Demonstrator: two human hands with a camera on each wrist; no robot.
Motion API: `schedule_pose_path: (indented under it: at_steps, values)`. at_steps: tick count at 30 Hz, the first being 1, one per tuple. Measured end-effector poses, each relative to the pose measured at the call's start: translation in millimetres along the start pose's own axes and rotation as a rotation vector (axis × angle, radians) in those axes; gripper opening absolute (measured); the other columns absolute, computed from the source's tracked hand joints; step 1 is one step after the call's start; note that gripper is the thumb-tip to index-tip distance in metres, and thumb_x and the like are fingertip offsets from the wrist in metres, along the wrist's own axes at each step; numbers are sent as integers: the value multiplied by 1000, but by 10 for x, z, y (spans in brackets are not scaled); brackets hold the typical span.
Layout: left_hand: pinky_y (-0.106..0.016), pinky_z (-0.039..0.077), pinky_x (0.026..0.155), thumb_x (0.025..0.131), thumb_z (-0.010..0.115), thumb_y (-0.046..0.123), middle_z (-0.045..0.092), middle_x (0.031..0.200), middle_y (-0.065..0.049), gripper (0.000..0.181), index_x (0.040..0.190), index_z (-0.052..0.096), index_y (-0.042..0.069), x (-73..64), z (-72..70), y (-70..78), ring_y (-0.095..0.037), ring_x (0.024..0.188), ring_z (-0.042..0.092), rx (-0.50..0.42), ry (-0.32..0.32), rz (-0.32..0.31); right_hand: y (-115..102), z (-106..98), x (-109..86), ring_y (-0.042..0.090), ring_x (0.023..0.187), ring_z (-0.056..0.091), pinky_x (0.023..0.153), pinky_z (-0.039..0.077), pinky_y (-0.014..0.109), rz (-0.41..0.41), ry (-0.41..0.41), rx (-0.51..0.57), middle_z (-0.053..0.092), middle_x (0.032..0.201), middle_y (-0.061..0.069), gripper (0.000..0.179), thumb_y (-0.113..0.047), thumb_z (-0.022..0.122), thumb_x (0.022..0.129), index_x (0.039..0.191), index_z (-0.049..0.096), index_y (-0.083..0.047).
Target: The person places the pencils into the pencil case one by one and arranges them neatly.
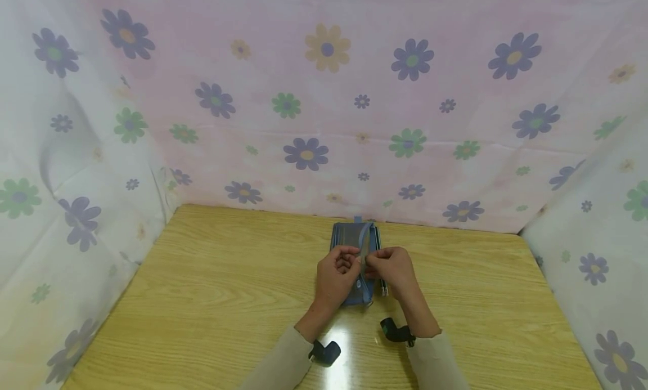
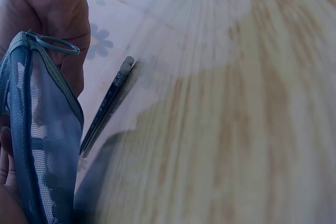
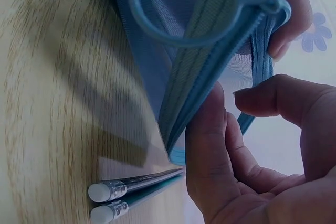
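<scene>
A blue mesh zipper pouch stands between my hands near the back of the table. My left hand pinches the left side of its opening. At the right side, my right hand holds the zipper edge with thumb and fingers, fingertips at the gap. The zipper is parted, and a blue ring pull hangs at its end. Beside the pouch on the right lie two dark pencils with white erasers, partly hidden by my right hand in the head view.
The wood-grain table runs up to a flower-printed cloth behind, with more cloth on both sides. A black wrist camera sits on the left sleeve, another black camera on the right.
</scene>
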State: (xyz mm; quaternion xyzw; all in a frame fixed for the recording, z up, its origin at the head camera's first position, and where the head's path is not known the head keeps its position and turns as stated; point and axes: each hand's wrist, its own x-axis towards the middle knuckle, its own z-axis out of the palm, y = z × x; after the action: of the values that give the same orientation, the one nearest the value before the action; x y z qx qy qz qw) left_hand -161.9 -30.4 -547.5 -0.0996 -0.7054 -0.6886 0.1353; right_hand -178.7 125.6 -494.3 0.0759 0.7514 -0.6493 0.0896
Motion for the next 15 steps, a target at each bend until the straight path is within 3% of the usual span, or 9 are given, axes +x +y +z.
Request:
schedule_pose_path:
  at_steps: [9,15]
  values:
    - [-19,53,59,97,73,3,70,88,-8,16,112,75,7,7,7,-11,-14,70,66,4,4,14,18,-23,20,35,75,77,72,66,44,-18,13,-23,72,93,25,19,-1,68,97,109,69,14]
    - [-20,55,60,97,73,4,70,88,-8,15,112,74,7,3,12,-19,-10,71,66,-3,9,-4,61,-65,52,33,76,75,70,65,41,-77,57,-133,70,94,19,17,-4,70,95,108,70,7]
